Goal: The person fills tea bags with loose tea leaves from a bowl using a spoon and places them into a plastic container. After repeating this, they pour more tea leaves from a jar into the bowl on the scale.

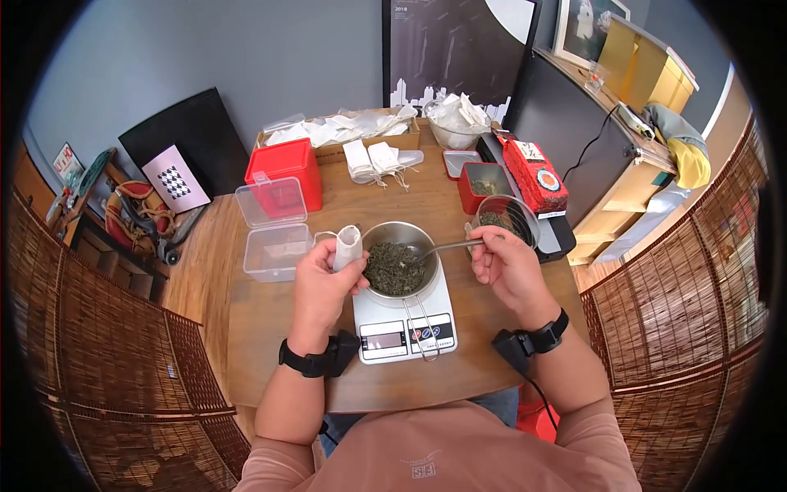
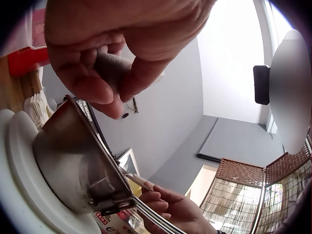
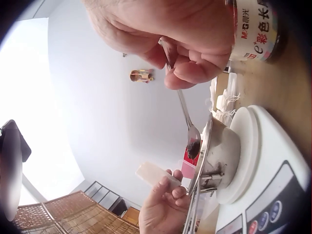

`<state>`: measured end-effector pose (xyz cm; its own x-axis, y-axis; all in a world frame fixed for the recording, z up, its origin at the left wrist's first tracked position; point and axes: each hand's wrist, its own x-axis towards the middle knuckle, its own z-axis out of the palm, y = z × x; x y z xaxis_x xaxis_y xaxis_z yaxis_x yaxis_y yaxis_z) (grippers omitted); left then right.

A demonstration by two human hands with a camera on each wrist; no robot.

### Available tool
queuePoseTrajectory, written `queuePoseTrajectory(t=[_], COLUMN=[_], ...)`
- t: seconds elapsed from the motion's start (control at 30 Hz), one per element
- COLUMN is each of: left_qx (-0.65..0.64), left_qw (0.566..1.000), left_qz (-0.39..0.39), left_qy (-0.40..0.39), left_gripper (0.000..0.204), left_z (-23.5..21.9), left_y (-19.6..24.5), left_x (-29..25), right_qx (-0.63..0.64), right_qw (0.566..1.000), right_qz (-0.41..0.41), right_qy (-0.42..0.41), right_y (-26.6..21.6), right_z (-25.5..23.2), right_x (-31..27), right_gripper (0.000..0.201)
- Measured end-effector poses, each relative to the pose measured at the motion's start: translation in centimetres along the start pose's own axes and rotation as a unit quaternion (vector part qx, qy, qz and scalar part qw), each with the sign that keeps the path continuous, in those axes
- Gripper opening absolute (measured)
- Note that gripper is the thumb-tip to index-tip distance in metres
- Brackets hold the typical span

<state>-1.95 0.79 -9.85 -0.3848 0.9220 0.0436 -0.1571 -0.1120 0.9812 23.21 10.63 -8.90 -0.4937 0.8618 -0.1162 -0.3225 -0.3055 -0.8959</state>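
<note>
A metal pan (image 1: 379,289) of dark dried leaves (image 1: 395,269) stands on a white kitchen scale (image 1: 405,351). To its left, my left hand (image 1: 321,284) pinches a small white pouch (image 1: 348,245) upright, its mouth open at the top; the left wrist view shows the pouch (image 2: 113,68) between thumb and fingers. My right hand (image 1: 512,271) grips the handle of a metal spoon (image 1: 449,246) from the right. In the right wrist view the spoon's bowl (image 3: 193,133) holds some dark leaves (image 3: 193,149) at the pan's rim.
Behind the pan lie filled white pouches (image 1: 382,157) on a clear lid. A red container (image 1: 284,176) and clear box (image 1: 277,251) stand left. On the right are a red tin (image 1: 482,182), a clear jar (image 1: 525,220) and a red package (image 1: 533,176). The pan's wire handle (image 1: 420,328) points toward me.
</note>
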Motion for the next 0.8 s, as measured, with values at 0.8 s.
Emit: queuePoseTrajectory(t=[0.8], left_qx=[0.075], left_qw=[0.997], left_qz=[0.020], left_qy=[0.004], left_gripper=[0.015], left_z=[2.2], left_y=[-0.3], left_x=[-0.8], right_qx=[0.017], right_qw=[0.994], right_qz=[-0.051], right_qy=[-0.091], right_y=[-5.7], right_z=[3.6], right_x=[0.5], right_gripper=[0.021])
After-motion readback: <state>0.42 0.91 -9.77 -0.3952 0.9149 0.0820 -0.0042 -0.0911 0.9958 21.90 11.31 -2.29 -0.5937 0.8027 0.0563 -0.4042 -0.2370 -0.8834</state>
